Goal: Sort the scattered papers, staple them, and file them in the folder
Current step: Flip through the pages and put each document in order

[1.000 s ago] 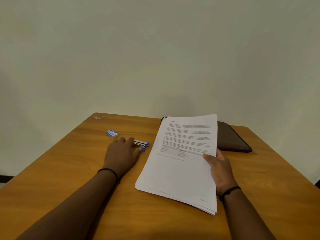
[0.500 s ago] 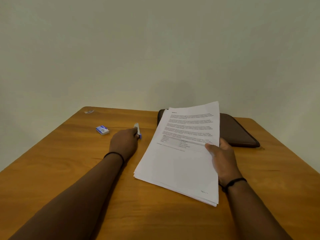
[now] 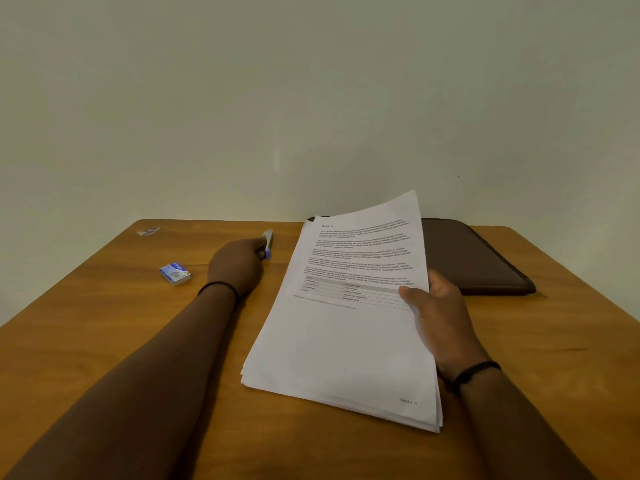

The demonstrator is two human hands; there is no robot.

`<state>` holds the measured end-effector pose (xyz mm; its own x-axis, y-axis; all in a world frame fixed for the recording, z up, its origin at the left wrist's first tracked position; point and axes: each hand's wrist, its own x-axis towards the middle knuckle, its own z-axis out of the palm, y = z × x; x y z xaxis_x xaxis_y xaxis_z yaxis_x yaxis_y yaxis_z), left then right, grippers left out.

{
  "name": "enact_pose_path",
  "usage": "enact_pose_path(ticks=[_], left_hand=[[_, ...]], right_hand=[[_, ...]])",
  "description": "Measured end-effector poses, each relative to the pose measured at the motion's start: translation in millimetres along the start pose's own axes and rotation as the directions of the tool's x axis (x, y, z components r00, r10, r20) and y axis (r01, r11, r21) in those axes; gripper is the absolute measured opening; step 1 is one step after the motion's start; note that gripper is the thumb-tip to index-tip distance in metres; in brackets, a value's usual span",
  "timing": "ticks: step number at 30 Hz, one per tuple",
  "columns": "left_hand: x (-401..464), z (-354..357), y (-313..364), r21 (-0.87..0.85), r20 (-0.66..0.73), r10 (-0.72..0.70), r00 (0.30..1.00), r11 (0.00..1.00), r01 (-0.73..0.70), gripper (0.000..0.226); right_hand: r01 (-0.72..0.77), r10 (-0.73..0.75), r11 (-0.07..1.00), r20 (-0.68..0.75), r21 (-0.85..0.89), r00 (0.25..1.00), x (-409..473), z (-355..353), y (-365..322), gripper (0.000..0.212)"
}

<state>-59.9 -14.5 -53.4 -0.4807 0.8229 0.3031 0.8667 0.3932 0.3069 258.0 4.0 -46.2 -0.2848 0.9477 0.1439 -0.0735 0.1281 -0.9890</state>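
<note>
A stack of white printed papers (image 3: 346,341) is held up off the wooden table, its far end raised. My right hand (image 3: 440,317) grips the stack's right edge, thumb on the top sheet. My left hand (image 3: 239,263) is curled around a small silver and blue stapler (image 3: 268,241), whose tip sticks out past the fingers, left of the papers. A dark brown folder (image 3: 474,258) lies shut on the table behind the stack, partly hidden by it.
A small blue and white staple box (image 3: 175,273) lies on the table (image 3: 104,323) left of my left hand. A tiny scrap (image 3: 148,231) sits near the far left corner. A plain wall rises right behind the table.
My left hand has closed around the stapler and turned it from lying sideways to pointing away. The papers' far end has lifted higher in my right hand.
</note>
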Motion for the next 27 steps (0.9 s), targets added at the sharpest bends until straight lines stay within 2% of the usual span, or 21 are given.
enact_pose_path(ticks=[6, 12, 18, 20, 22, 24, 25, 27], left_hand=[[2.7, 8.8, -2.2, -0.033, -0.027, 0.016, 1.0, 0.999, -0.017, 0.039], [-16.6, 2.7, 4.6, 0.03, 0.042, -0.01, 0.999, 1.0, 0.008, 0.046], [-57.4, -12.4, 7.7, -0.059, 0.0, -0.084, 0.996, 0.995, 0.084, 0.054], [-76.7, -20.1, 7.1, -0.122, -0.002, -0.108, 0.994, 0.987, 0.107, 0.048], [-94.5, -24.3, 7.0, -0.257, -0.016, -0.101, 0.995, 0.962, 0.094, 0.04], [-114.3, -33.1, 8.3, -0.511, -0.008, -0.076, 0.997, 0.857, 0.061, 0.034], [-126.0, -40.9, 10.8, -0.669, 0.037, -0.062, 0.997, 0.74, 0.071, 0.034], [-145.2, -52.9, 17.7, -0.903, 0.207, 0.016, 0.978, 0.389, 0.185, 0.044]], right_hand=[[-0.001, 0.002, 0.997, 0.015, -0.074, 1.0, 9.9, -1.3, 4.9, 0.035], [-0.027, 0.028, 0.997, 0.006, -0.072, 1.0, 5.8, -2.8, 3.0, 0.034], [-0.022, 0.021, 0.997, -0.013, -0.08, 1.0, -5.1, -2.0, -2.2, 0.031], [-0.031, 0.031, 0.999, 0.007, -0.04, 0.999, -12.5, -2.3, -6.0, 0.03], [-0.062, 0.061, 0.998, 0.055, 0.027, 0.997, -19.0, -2.7, -6.8, 0.03], [-0.095, 0.081, 0.989, 0.119, 0.113, 0.99, -29.1, -0.6, -9.7, 0.031], [-0.106, 0.085, 0.984, 0.148, 0.144, 0.985, -36.1, 1.4, -11.8, 0.03], [-0.128, 0.091, 0.974, 0.194, 0.188, 0.977, -49.1, 7.8, -14.9, 0.03]])
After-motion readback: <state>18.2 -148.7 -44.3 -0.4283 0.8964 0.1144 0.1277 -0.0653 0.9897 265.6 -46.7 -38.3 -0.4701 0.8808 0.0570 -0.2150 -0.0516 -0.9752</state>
